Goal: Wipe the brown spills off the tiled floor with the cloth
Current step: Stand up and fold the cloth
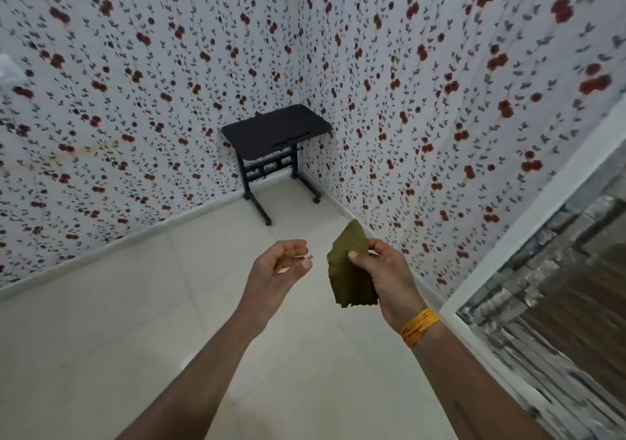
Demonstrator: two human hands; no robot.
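An olive-green folded cloth (349, 267) is held up in the air by my right hand (386, 273), thumb across its front and fingers behind. My left hand (281, 267) hovers just to the left of the cloth, palm up, fingers curled loosely with nothing gripped; a small speck shows near its fingertips. The cream tiled floor (135, 321) spreads below both arms. No brown spill is visible on the tiles in this view.
A small black table on wheels (276, 128) stands in the far corner. Flowered wallpaper covers the walls (135, 101) on the left and right. A white frame and stone-look panel (542, 304) run along the right side.
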